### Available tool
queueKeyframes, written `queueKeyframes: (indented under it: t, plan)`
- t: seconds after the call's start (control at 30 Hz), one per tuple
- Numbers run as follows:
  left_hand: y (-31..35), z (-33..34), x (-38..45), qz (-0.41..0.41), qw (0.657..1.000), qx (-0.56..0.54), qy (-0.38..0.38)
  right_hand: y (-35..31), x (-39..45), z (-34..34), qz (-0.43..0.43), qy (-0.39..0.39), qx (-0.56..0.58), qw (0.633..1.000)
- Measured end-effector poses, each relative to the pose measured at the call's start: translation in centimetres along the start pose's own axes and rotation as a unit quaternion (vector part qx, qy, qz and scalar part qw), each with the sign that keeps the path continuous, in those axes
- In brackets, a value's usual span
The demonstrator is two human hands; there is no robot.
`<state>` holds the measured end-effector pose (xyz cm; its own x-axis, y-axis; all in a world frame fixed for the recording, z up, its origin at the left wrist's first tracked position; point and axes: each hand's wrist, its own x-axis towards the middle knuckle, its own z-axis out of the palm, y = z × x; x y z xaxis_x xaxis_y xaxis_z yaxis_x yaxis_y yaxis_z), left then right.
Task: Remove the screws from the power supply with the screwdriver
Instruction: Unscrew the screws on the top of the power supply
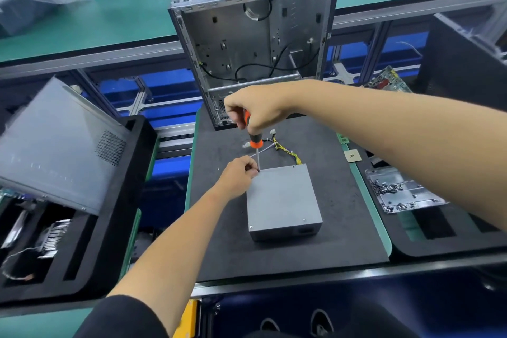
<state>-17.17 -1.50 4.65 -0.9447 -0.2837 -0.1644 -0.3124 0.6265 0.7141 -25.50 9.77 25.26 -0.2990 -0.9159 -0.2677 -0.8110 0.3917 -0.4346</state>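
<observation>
Power supply (282,197) lies flat on the black mat (219,241), in front of the open computer case (252,35). Right hand (258,112) is closed round the screwdriver (253,140), shaft upright, tip at the unit's far-left corner. Left hand (237,178) pinches at the tip there; the screw itself is hidden. Recommended: keep the shaft vertical, press down and steady the bit so it does not slip. Two screws (251,226) appear seated along the near edge. The unit sits well clear of the mat's edges; its cable bundle (288,152) trails behind the unit, just beside the tool.
</observation>
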Motion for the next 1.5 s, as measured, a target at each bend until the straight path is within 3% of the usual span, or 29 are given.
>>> queueKeyframes:
  t: [0.07,0.13,0.2,0.33,0.47,0.53,0.6,0.67,0.87,0.93,1.07,1.13,1.23,1.3,1.4,1.47,1.5]
  plan:
    - [-0.1,0.0,0.1,-0.001,1.000,0.000,-0.005,0.3,0.1,0.4,0.041,0.025,-0.068,0.997]
    - [-0.1,0.0,0.2,-0.001,1.000,-0.001,-0.008,0.3,0.4,0.5,0.088,0.026,-0.252,0.963]
    - [0.0,0.0,0.2,-0.001,1.000,0.002,-0.008,0.4,1.1,0.6,0.077,0.021,-0.322,0.943]
    - [0.2,0.0,0.2,-0.007,1.000,0.008,-0.004,0.4,1.1,0.1,-0.026,0.016,-0.143,0.989]
    - [0.4,0.0,0.1,-0.011,1.000,0.011,-0.007,0.1,0.7,0.1,-0.010,-0.006,-0.023,1.000]
    - [0.4,0.0,0.0,-0.012,1.000,0.008,-0.007,0.2,1.0,0.2,0.037,0.011,-0.057,0.998]
    - [0.3,0.0,0.0,-0.012,1.000,0.004,-0.009,0.0,1.1,0.3,0.078,0.033,-0.206,0.975]
    - [0.3,0.0,0.1,-0.013,1.000,0.000,-0.011,0.1,1.4,0.4,0.069,0.045,-0.270,0.959]
    - [0.4,0.0,0.1,0.000,1.000,0.008,-0.026,0.1,0.7,-0.2,0.002,-0.025,-0.042,0.999]
    - [0.4,0.0,0.1,0.004,1.000,0.007,-0.022,0.1,0.8,0.2,0.033,-0.004,-0.060,0.998]
    - [0.4,0.0,-0.1,0.002,1.000,0.007,-0.011,0.2,1.1,0.5,0.086,0.059,-0.231,0.967]
    - [0.4,0.1,-0.1,0.002,1.000,0.001,-0.010,0.3,1.4,0.4,0.050,0.025,-0.205,0.977]
    - [0.4,0.1,-0.1,0.002,1.000,0.001,-0.010,-0.1,0.7,0.0,0.018,-0.025,-0.073,0.997]
    - [0.4,0.1,-0.1,0.006,1.000,0.003,-0.013,-0.2,0.5,0.1,0.024,-0.016,-0.047,0.998]
    - [0.4,0.0,-0.1,0.012,1.000,0.012,-0.012,-0.2,0.8,0.2,0.090,0.005,-0.131,0.987]
    - [0.3,0.0,-0.1,0.008,1.000,0.015,-0.014,-0.2,1.1,0.2,0.087,0.006,-0.232,0.969]
    - [0.3,0.0,0.0,0.007,1.000,0.014,-0.013,-0.2,1.2,0.2,0.071,0.008,-0.226,0.971]
